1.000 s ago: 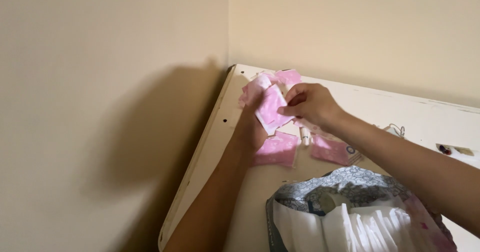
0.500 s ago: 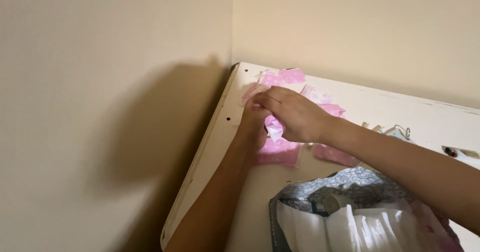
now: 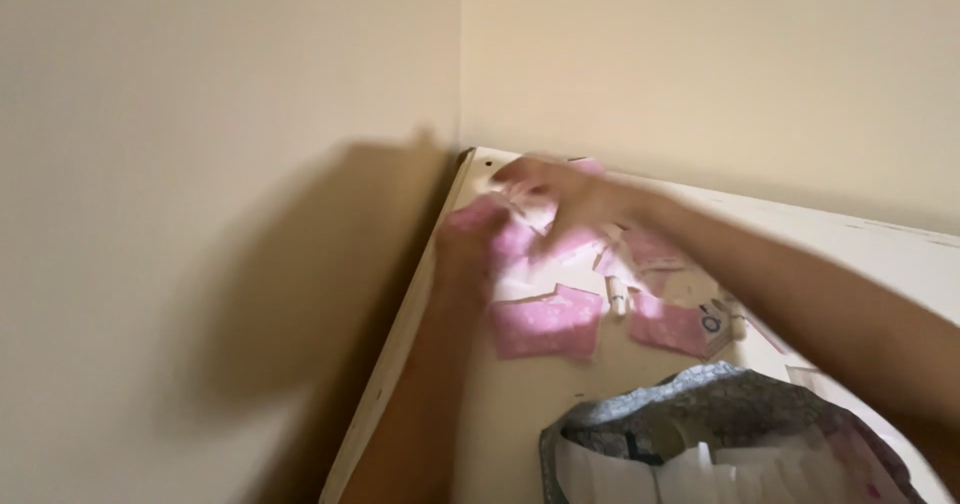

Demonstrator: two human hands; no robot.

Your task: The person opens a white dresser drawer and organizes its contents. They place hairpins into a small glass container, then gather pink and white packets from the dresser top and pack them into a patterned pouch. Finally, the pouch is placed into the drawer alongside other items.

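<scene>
I see both hands over the pink packets (image 3: 545, 254) heaped at the far left corner of the white tabletop (image 3: 480, 404). The left hand (image 3: 468, 239) and right hand (image 3: 560, 196) touch the heap (too blurred; I cannot tell the fingers' state). A patterned bag (image 3: 690, 404) sits by the near edge.

place: home room corner | evidence: cream walls (image 3: 230, 114), white tabletop (image 3: 520, 404)

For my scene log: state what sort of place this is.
Probably a room in a home: a cream-painted tabletop pushed into a corner of plain beige walls, strewn with small pink wrapped packets beside an open patterned bag.
</scene>
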